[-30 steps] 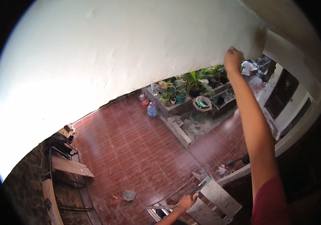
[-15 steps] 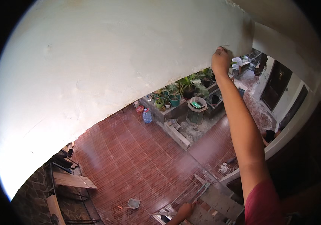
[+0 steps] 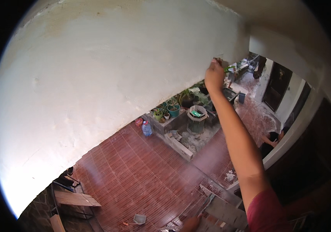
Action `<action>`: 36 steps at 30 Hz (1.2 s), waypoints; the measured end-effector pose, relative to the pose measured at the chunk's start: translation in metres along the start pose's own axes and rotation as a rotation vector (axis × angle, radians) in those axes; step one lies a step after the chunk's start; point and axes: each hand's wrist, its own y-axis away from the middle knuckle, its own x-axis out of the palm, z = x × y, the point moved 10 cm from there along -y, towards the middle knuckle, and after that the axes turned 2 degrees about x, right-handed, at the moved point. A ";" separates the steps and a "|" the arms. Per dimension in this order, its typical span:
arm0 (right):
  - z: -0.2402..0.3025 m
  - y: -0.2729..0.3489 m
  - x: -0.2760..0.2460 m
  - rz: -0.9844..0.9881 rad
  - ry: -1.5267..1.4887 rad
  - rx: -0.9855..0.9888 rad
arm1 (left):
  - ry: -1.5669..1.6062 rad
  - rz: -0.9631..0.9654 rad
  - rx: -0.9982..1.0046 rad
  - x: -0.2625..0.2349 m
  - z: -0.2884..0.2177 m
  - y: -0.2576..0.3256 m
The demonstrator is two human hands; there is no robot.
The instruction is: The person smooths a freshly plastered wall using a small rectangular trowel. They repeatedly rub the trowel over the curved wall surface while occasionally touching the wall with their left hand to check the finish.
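Note:
My right hand (image 3: 214, 78) is raised on an outstretched arm with a red sleeve. Its fingers are closed at the lower part of a pale plastered wall (image 3: 126, 54), near that wall's right end. Something small and dark brown shows at the fingertips, too little of it to name. Low in the picture my left hand (image 3: 191, 223) is dark and smeared, beside grey planks (image 3: 221, 212) below me; its fingers do not show clearly. The wall's surface is whitish and uneven, with brownish stains along the top.
Far below lies a red tiled floor (image 3: 130, 158). Potted plants (image 3: 173, 110) and an octagonal planter (image 3: 196, 121) stand by a low ledge, with a water bottle (image 3: 146, 128) near it. A dustpan-like tray (image 3: 139, 219) lies lower left. Another person (image 3: 272, 141) is at the right.
My right hand stays closed at the wall and sits slightly left and lower in the picture. The view has shifted. More of the person at the right shows, and my left hand is lower and blurrier.

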 end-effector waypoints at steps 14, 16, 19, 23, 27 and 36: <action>0.052 0.063 0.001 -0.153 0.131 -0.256 | 0.172 0.187 0.034 -0.010 -0.031 0.016; 0.042 0.066 0.013 -0.060 0.074 -0.130 | 0.098 0.208 -0.022 -0.009 -0.026 0.017; 0.041 0.075 0.016 -0.006 0.031 -0.038 | 0.192 0.239 -0.024 -0.006 -0.024 0.017; 0.065 0.095 0.004 -0.100 -0.015 -0.118 | 0.249 0.205 0.089 -0.010 -0.034 0.016; 0.069 0.107 0.012 0.007 0.015 0.015 | 0.419 0.169 0.071 -0.016 -0.039 0.020; 0.133 0.132 -0.009 -0.170 0.113 -0.211 | 0.235 0.390 0.019 0.022 -0.004 0.006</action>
